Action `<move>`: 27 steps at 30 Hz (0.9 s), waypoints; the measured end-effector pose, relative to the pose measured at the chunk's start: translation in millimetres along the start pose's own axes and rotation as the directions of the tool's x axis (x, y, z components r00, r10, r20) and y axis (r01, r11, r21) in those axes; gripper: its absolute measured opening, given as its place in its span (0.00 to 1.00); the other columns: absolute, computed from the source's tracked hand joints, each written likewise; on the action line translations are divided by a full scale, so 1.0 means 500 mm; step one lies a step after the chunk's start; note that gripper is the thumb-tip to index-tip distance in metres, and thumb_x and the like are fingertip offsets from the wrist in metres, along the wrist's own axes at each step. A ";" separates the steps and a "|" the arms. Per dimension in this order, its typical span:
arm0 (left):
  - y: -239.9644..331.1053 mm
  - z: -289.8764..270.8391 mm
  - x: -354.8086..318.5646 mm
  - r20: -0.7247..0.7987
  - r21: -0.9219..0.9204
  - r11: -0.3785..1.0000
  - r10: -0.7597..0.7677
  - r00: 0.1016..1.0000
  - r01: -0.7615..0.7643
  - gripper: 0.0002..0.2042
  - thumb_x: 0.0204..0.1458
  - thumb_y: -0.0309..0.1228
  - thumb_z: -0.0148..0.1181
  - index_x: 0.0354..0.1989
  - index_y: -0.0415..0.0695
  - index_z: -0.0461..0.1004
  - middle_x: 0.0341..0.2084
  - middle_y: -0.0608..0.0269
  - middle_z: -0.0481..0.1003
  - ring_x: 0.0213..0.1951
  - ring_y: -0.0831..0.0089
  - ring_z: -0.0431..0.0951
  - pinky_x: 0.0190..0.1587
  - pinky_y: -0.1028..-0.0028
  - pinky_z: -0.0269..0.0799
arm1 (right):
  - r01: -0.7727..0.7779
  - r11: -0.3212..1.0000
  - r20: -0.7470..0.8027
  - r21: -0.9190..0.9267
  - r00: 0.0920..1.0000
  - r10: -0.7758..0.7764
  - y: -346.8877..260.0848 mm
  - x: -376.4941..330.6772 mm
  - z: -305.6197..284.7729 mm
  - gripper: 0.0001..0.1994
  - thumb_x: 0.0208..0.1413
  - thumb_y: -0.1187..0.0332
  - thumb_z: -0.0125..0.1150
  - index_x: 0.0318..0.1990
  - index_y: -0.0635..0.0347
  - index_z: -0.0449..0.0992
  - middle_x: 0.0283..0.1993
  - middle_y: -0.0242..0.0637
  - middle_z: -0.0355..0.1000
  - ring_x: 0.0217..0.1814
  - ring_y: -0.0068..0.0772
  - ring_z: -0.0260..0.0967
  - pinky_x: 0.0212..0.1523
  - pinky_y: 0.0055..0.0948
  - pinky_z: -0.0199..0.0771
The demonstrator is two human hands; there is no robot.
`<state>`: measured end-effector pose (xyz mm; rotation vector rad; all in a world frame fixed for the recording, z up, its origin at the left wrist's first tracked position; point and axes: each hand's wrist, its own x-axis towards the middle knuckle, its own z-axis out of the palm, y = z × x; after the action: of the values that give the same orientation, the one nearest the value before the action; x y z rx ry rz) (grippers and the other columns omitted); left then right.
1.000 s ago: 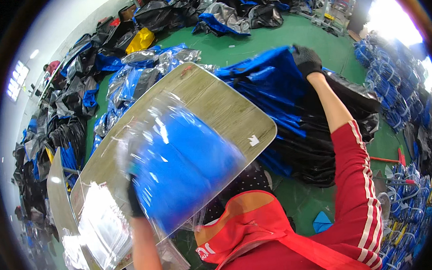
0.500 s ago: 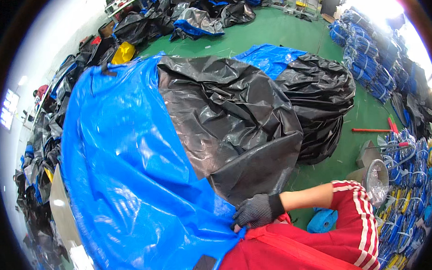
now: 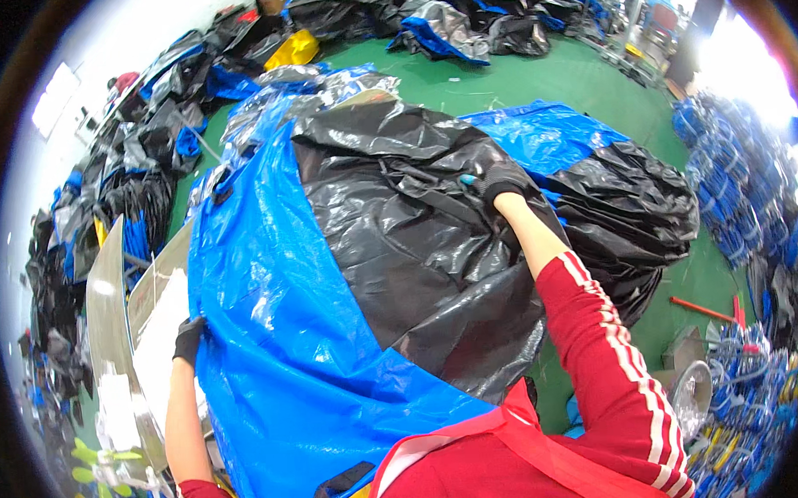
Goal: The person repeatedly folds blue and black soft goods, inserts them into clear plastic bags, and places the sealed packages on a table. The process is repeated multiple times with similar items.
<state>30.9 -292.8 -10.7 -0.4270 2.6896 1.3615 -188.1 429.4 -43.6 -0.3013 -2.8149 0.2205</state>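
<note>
i have a big blue-and-black sheet (image 3: 347, 278) spread over the counter (image 3: 130, 301), filling the middle of the frame; the blue half runs down the left and centre, the black half bulges at upper centre. my left hand (image 3: 187, 340), gloved in black, sits at the sheet's left edge, mid-left in the frame, just where blue meets the pale counter. my right hand (image 3: 501, 184), also gloved, is up on the black part right of centre, fingers closed on a fold of the film.

to do this well, i judge the two grips should pull evenly apart so the sheet lies flat without bunching, the left hand pinning the edge on the counter while the right draws the black half smooth. the film looks slick and light, so a gentle pull seems wiser than a snatch.

the left fingers are tucked under or against the blue edge, so i cannot tell whether they pinch it or only press. most of the counter is covered; only a curved strip shows at left. the sheet's near end vanishes under my red top (image 3: 515, 466) at the bottom. a second blue-and-black heap (image 3: 619, 195) lies on the green floor (image 3: 516, 75) at right, its shape unclear. the piles at the rim are too warped to read.
</note>
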 end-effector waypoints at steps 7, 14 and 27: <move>-0.077 0.086 -0.013 -0.485 0.443 0.852 -0.032 0.874 0.277 0.23 0.56 0.43 0.49 0.56 0.43 0.65 0.38 0.37 0.76 0.41 0.39 0.76 0.43 0.51 0.70 | 0.220 0.970 0.131 0.099 0.964 -0.232 0.066 0.043 0.032 0.18 0.55 0.53 0.56 0.50 0.48 0.75 0.41 0.50 0.75 0.43 0.54 0.74 0.42 0.48 0.73; -0.216 -0.002 -0.014 -0.550 0.599 0.645 -0.100 0.829 0.475 0.27 0.58 0.46 0.47 0.62 0.42 0.60 0.38 0.33 0.76 0.42 0.40 0.77 0.43 0.50 0.71 | 0.061 0.900 0.035 0.431 0.996 -0.084 0.240 0.107 -0.068 0.19 0.54 0.55 0.57 0.43 0.62 0.77 0.42 0.56 0.74 0.44 0.55 0.74 0.43 0.42 0.72; 0.400 0.512 -0.043 0.281 0.463 0.468 0.728 0.625 -0.753 0.32 0.43 0.53 0.62 0.57 0.52 0.70 0.63 0.47 0.61 0.66 0.46 0.55 0.67 0.43 0.43 | 0.622 0.678 0.168 0.392 0.676 -0.718 -0.133 0.167 -0.102 0.39 0.46 0.38 0.62 0.60 0.55 0.66 0.55 0.51 0.71 0.57 0.53 0.69 0.57 0.42 0.67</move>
<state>-16.8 29.3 -4.1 0.9525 3.1443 0.5299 -262.2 390.2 39.9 0.9389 -2.8875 0.5547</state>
